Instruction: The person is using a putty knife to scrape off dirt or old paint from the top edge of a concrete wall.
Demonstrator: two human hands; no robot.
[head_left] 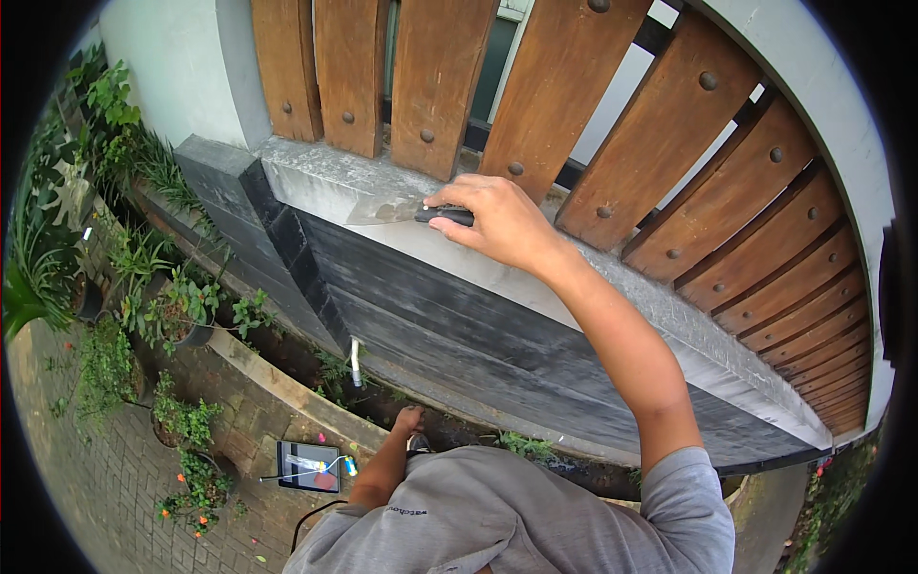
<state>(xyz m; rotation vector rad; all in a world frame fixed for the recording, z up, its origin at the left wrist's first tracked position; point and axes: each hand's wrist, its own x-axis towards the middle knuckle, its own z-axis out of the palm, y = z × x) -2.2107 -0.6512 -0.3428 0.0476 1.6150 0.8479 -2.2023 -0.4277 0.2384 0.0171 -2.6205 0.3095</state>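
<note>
My right hand (pixel 497 218) is wrapped round the black handle of a putty knife (pixel 384 209). Its wide, thin metal blade points left and lies against the front edge of the white-grey ledge (pixel 316 180), below the wooden slats. My right arm reaches up and forward from the lower right. Down by my side, my left hand (pixel 409 419) hangs low over the dark soil strip, away from the ledge. It looks small here, and its fingers do not show clearly enough to tell whether they hold anything.
Brown bolted wooden slats (pixel 574 91) rise above the ledge, with dark wall cladding (pixel 459 297) below it. A white pipe (pixel 357 362) sticks out of the wall's foot. On the paving at lower left, a tray (pixel 284 469) holds a paint roller (pixel 330 466). Potted plants (pixel 196 316) stand leftward.
</note>
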